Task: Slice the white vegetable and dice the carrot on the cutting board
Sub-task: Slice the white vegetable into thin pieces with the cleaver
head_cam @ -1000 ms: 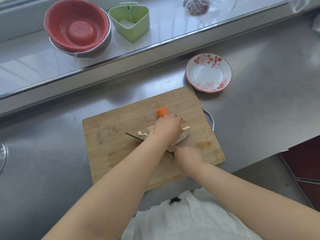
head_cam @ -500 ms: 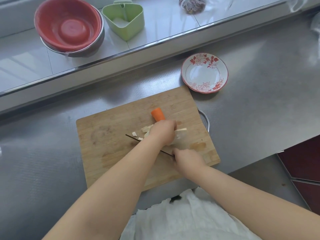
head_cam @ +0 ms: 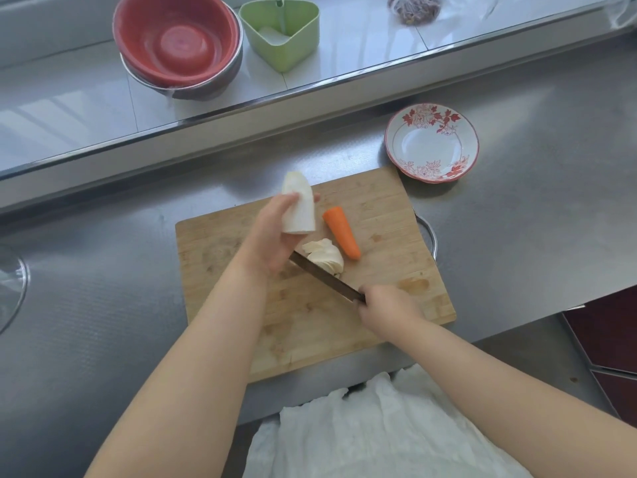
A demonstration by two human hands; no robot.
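White vegetable (head_cam: pixel 298 208) in left hand (head_cam: pixel 272 236), lifted

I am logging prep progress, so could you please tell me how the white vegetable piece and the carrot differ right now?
The white vegetable piece is held up in the left hand; the carrot lies untouched on the cutting board. The white piece is pale and broader; the carrot is orange and tapered. Both are uncut chunks.

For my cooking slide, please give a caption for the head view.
Left hand lifts the white vegetable while right hand holds the knife beside slices and carrot.
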